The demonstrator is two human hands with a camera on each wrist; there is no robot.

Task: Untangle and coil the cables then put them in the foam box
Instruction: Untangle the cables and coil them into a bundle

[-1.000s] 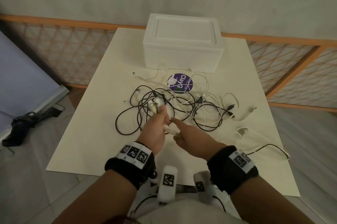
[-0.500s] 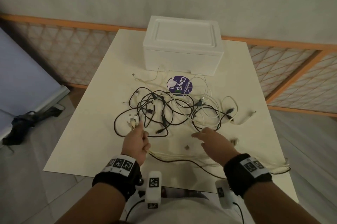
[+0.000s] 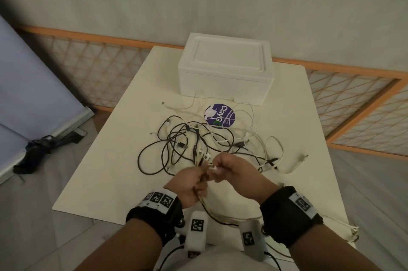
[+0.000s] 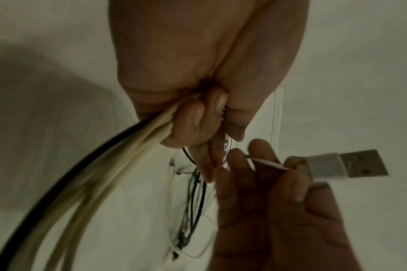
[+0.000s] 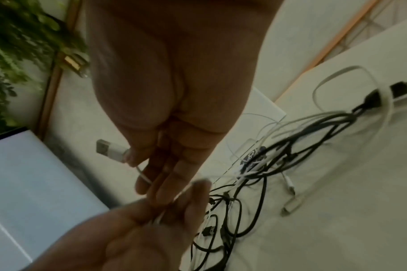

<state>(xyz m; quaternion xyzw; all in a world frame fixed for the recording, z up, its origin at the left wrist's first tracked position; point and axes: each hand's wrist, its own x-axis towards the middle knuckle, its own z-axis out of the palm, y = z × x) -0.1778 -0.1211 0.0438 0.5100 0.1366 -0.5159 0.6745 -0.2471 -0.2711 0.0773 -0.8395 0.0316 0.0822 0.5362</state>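
A tangle of black and white cables (image 3: 198, 144) lies mid-table, before the closed white foam box (image 3: 225, 69). My left hand (image 3: 194, 182) grips a bundle of white cables and one black cable (image 4: 119, 152), which loops down toward the table's near edge (image 3: 225, 218). My right hand (image 3: 229, 169) meets the left above the table and pinches a thin white cable just behind its USB plug (image 4: 346, 165), seen also as the USB plug (image 5: 109, 150) in the right wrist view. The tangled cables (image 5: 279, 159) lie beyond the fingers.
A purple round sticker (image 3: 220, 115) lies on the table (image 3: 110, 160) in front of the box. Loose white cable ends (image 3: 302, 158) trail at the right. An orange lattice railing (image 3: 353, 98) runs behind the table, and a dark object (image 3: 39, 149) lies on the floor to the left.
Both hands have come together above the table's middle. The right hand, open and reaching half a second ago, now pinches the white cable by its USB plug. The left still holds its bundle.
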